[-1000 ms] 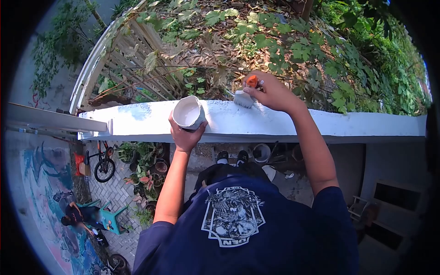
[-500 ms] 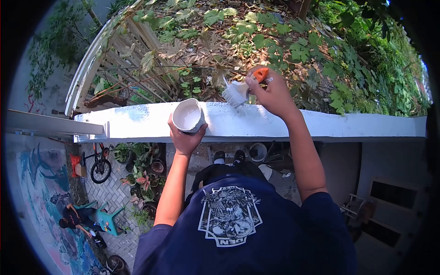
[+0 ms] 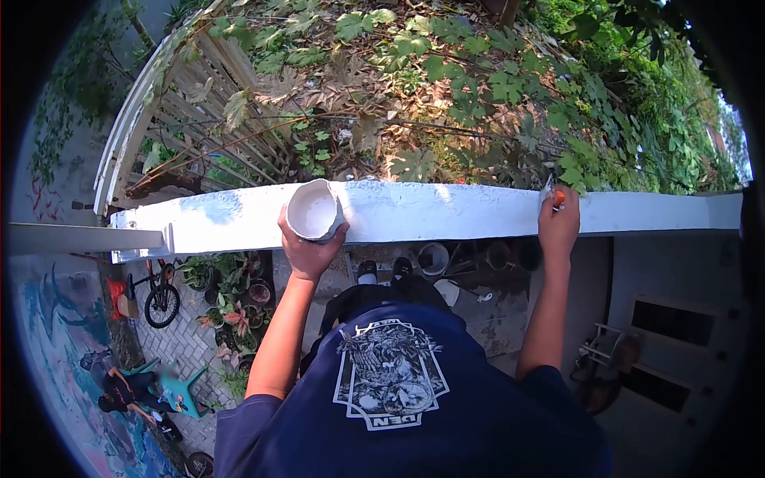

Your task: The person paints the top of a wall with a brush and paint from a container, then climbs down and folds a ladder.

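Observation:
My left hand (image 3: 311,248) is wrapped round a cup-like container (image 3: 313,209) with a ragged rim and white paint inside, held over the wall's near edge. In my right hand (image 3: 560,227) is a paintbrush (image 3: 559,199), its orange handle showing between the fingers. The bristles are mostly hidden at the far edge of the wall top. That white wall top (image 3: 446,211) runs across the whole view beneath both hands.
Leafy plants (image 3: 510,80) and dry leaves lie beyond the wall, with a slatted fence (image 3: 215,103) at left. Below on my side are potted plants (image 3: 239,319), a bicycle (image 3: 162,299), a bucket (image 3: 433,259) and a person (image 3: 127,392) near a green table (image 3: 183,392).
My right hand has swung right and down with the brush, from above the wall's middle to its far edge. My left hand still holds the container. The view has shifted slightly.

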Demonstrator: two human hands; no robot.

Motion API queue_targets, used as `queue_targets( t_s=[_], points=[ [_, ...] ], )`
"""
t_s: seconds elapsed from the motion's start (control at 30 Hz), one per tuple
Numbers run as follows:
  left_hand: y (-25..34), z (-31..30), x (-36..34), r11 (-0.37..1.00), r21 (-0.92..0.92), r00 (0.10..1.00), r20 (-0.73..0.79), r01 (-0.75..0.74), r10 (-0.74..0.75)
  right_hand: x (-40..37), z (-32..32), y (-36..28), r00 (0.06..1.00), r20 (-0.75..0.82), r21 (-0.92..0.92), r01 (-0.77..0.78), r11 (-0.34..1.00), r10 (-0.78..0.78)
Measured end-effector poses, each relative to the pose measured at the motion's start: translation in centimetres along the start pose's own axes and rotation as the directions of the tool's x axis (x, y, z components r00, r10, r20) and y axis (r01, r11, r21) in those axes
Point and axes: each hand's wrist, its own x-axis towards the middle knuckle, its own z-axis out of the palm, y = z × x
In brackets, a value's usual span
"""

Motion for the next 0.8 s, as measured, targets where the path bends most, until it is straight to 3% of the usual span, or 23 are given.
queue_targets(
  t_s=[0.07,0.17,0.27,0.33,0.47,0.5,0.57,0.67,0.73,0.8],
  points=[
    [0.1,0.1,0.0,1.000,-0.007,1.000,-0.016,0.024,-0.024,-0.4,1.7,-0.5,1.000,0.011,0.153,0.010,0.988,-0.012],
    [-0.1,0.1,-0.2,0.999,0.000,0.999,-0.008,0.036,-0.036,-1.7,3.6,-7.5,0.993,0.076,0.331,0.066,0.941,-0.096],
    [-0.2,0.2,-0.2,1.000,0.004,1.000,-0.006,0.026,-0.026,-3.1,5.3,-14.2,0.969,0.205,0.679,-0.042,0.732,-0.135],
    [-0.1,0.1,-0.3,0.999,-0.012,0.999,0.000,0.048,-0.048,-4.3,6.7,-17.3,0.957,0.180,0.769,0.008,0.639,-0.228],
    [-0.3,0.1,-0.2,0.999,0.001,0.999,0.005,0.035,-0.035,-4.0,8.6,-15.8,0.921,0.390,0.866,-0.367,0.341,0.001],
    [-0.4,0.0,-0.2,0.999,0.002,0.999,0.004,0.037,-0.037,-3.1,8.7,-13.0,0.964,0.260,0.800,-0.186,0.571,-0.051],
    [-0.2,0.0,-0.3,0.999,0.013,0.999,0.012,0.042,-0.042,-1.7,7.3,-7.7,0.969,0.242,0.679,-0.201,0.706,0.043],
    [-0.1,0.1,-0.2,0.999,-0.004,0.999,-0.001,0.035,-0.035,0.4,3.5,-1.2,0.999,0.023,0.372,-0.048,0.927,0.042],
    [-0.2,0.1,-0.2,1.000,0.000,1.000,-0.008,0.028,-0.028,1.2,1.2,-0.4,0.990,0.030,0.190,-0.139,0.972,0.135],
    [0.0,0.0,-0.1,1.000,0.001,1.000,-0.009,0.014,-0.014,1.1,1.1,-1.6,0.999,0.029,0.072,-0.015,0.997,0.013]
  ],
)
